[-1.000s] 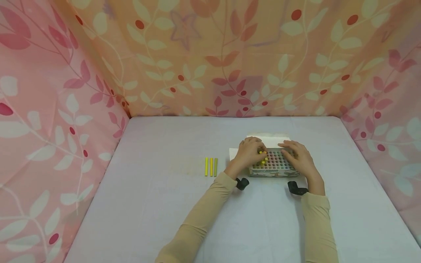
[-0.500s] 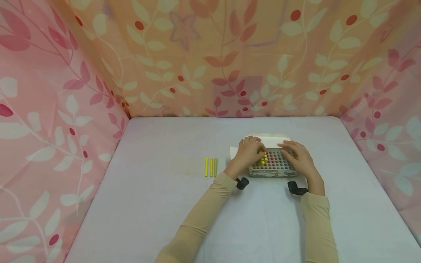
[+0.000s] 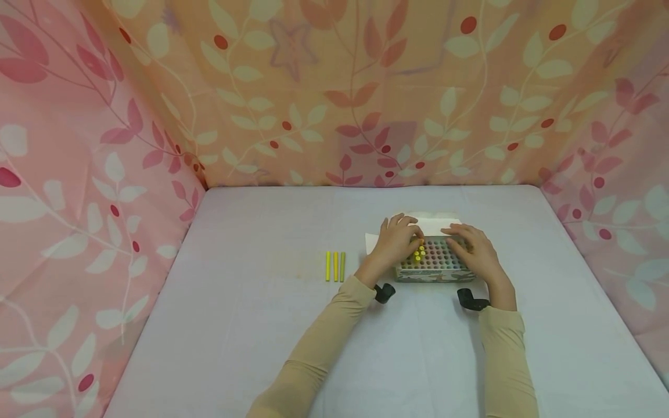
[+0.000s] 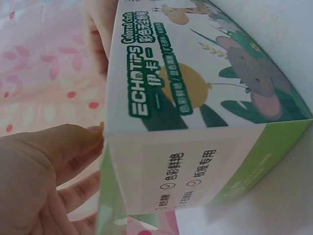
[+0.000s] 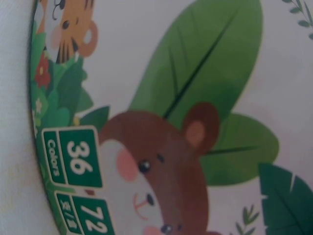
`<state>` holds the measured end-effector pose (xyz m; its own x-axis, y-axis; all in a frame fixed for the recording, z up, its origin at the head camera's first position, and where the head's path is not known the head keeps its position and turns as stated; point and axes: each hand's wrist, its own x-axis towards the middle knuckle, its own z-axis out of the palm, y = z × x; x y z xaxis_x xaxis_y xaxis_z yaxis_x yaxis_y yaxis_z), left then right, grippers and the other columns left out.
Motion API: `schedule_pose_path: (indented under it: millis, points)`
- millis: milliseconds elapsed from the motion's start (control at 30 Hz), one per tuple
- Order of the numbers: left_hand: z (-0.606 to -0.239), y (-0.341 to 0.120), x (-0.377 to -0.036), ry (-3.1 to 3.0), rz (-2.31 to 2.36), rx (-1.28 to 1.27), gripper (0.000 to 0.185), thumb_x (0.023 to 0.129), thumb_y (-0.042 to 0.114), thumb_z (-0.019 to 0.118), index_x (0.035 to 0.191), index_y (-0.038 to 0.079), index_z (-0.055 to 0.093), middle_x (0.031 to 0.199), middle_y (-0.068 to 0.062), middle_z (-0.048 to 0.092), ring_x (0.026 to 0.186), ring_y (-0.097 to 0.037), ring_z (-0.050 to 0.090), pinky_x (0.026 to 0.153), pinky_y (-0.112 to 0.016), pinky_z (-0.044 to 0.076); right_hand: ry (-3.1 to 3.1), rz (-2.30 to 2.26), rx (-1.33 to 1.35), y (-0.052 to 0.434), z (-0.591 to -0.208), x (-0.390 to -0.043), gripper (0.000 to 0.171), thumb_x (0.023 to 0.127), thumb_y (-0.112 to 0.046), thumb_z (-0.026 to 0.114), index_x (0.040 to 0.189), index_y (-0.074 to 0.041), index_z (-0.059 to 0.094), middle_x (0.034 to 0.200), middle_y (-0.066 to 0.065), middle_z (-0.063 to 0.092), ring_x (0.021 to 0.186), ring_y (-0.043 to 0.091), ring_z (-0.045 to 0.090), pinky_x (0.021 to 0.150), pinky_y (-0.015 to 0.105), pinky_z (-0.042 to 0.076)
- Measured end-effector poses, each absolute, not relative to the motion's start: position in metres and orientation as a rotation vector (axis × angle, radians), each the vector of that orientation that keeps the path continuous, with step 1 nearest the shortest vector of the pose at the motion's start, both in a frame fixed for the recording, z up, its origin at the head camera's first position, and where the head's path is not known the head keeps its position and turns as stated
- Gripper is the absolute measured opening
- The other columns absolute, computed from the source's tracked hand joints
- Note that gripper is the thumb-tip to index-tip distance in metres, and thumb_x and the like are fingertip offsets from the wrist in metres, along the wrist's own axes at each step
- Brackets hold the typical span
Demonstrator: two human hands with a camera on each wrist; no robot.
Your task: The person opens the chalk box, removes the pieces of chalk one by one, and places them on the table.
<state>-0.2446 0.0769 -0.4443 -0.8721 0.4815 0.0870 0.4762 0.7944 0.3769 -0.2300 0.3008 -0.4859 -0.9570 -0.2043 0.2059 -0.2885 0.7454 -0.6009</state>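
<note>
A box of colored chalk (image 3: 434, 275), its lid folded back, has a top full of round holes. My left hand (image 3: 394, 241) reaches over its left part, thumb and forefinger pinching a small orange chalk (image 4: 101, 126); most of that chalk is hidden by fingers and box. Several yellow chalk sticks (image 3: 418, 255) stick up beside those fingertips. My right hand (image 3: 477, 249) rests at the box's right end, thumb and fingers spread over the top edge. The right wrist view is filled by the box's printed front (image 5: 161, 161).
Three chalk sticks (image 3: 335, 266), yellow to olive green, lie side by side left of the box on the white table (image 3: 251, 337). Black wrist cameras (image 3: 385, 293) hang close in front of the box. Patterned curtains (image 3: 355, 98) enclose the table's back and sides.
The left fingertips have shifted very slightly right and back over the holes, uncovering more of the yellow sticks. The right hand, box and loose sticks have stayed put.
</note>
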Motion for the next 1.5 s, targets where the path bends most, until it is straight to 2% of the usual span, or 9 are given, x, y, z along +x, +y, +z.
schedule_pose_path:
  millis: [300, 500, 733, 1500]
  points:
    - [-0.439, 0.075, -0.243, 3.024, 0.706, 0.815, 0.019, 0.093, 0.037, 0.054, 0.101, 0.025, 0.065, 0.137, 0.003, 0.047, 0.136, -0.023, 0.029, 0.11, -0.053, 0.022, -2.818, 0.996, 0.392, 0.3, -0.486, -0.23, 0.031, 0.093, -0.027, 0.056, 0.119, -0.012, 0.06, 0.134, 0.019, 0.047, 0.125, 0.046, 0.034, 0.097, 0.067, 0.024]
    - [-0.44, 0.072, -0.242, 3.061, 0.884, 0.794, 0.021, 0.096, 0.037, 0.048, 0.102, 0.022, 0.061, 0.139, 0.002, 0.045, 0.136, -0.023, 0.03, 0.111, -0.051, 0.021, -2.825, 0.992, 0.385, 0.3, -0.486, -0.229, 0.031, 0.093, -0.027, 0.056, 0.12, -0.012, 0.06, 0.134, 0.02, 0.047, 0.125, 0.046, 0.034, 0.097, 0.067, 0.023]
    - [-0.441, 0.064, -0.239, 3.089, 1.131, 0.794, 0.02, 0.096, 0.036, 0.048, 0.099, 0.019, 0.056, 0.139, 0.0, 0.044, 0.135, -0.02, 0.032, 0.111, -0.051, 0.021, -2.825, 0.988, 0.387, 0.3, -0.486, -0.229, 0.031, 0.093, -0.027, 0.056, 0.12, -0.012, 0.059, 0.134, 0.019, 0.047, 0.125, 0.046, 0.034, 0.097, 0.067, 0.024]
    - [-0.436, 0.01, -0.231, 3.083, 1.565, 0.794, 0.02, 0.096, 0.03, 0.05, 0.1, 0.012, 0.056, 0.134, -0.006, 0.049, 0.129, -0.018, 0.039, 0.109, -0.055, 0.021, -2.801, 0.993, 0.41, 0.301, -0.488, -0.228, 0.03, 0.093, -0.026, 0.056, 0.119, -0.012, 0.06, 0.134, 0.019, 0.047, 0.125, 0.045, 0.034, 0.097, 0.065, 0.024]
